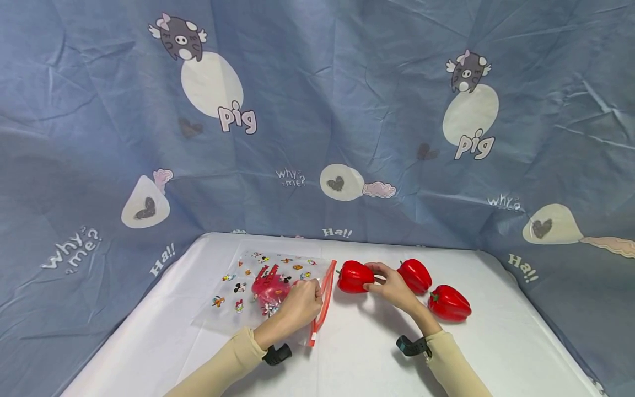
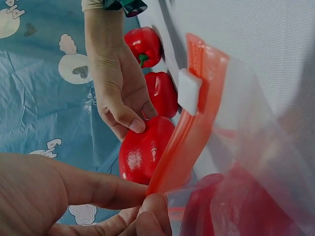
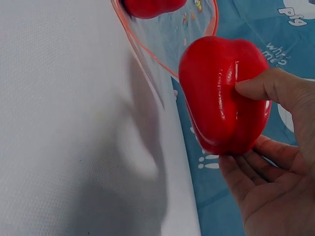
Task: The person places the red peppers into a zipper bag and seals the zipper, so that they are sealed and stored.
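My right hand [image 1: 394,285] holds a red bell pepper [image 1: 354,277] between thumb and fingers, just right of the bag's mouth. In the right wrist view the same bell pepper [image 3: 224,96] is gripped at its blunt end, thumb on one side and fingers on the other. My left hand [image 1: 302,303] pinches the red zip edge [image 2: 172,162] of a clear printed zip bag [image 1: 233,325]. The bag's mouth gapes toward the held pepper in the right wrist view. Inside the bag lies another red pepper [image 1: 268,289], seen through the plastic.
Two more red bell peppers lie to the right: one [image 1: 415,275] behind my right hand, the other [image 1: 449,303] beside my right wrist. A white slider [image 2: 189,91] sits on the zip. Blue printed cloth [image 1: 297,138] rises behind the white table [image 1: 377,364].
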{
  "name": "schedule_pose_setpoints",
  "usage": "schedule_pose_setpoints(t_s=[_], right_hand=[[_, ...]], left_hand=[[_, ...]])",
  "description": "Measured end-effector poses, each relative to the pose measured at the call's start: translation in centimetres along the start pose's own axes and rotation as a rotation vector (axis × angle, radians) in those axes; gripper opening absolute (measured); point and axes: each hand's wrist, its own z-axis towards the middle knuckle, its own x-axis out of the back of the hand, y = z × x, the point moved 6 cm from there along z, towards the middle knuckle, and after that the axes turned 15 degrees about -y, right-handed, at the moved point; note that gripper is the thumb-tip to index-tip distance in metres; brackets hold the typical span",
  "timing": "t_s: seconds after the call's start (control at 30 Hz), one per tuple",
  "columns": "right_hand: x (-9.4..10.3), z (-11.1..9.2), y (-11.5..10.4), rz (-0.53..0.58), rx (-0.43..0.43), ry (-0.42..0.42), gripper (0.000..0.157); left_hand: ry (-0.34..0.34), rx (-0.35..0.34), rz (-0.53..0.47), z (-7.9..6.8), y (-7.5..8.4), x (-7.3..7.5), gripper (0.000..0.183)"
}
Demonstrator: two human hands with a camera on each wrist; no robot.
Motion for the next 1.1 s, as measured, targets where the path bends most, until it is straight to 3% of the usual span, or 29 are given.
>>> schedule_pose_setpoints(t_s=[0.13,0.27,0.37,1.1], right_hand=[[-0.3,-0.5,-1.3,0.006,0.0,-0.023,0.056],[-0.4,-0.5,-1.3,0.007,-0.009,-0.045,0.056],[-0.4,0.1,-0.1,0.006,0.002,-0.049,0.055],[-1.4,0.1,-0.8,-0.087,0.037,-0.118,0.051]], left_hand=[[-0.007,0.003,-0.012,0.0,-0.1,-0.1,0.016],[-0.017,0.001,-0.023,0.0,-0.1,-0.1,0.016],[-0.019,-0.001,-0.027,0.0,-0.1,-0.1,0.017],[-0.009,0.0,-0.009,0.1,0.0,0.0,0.017]])
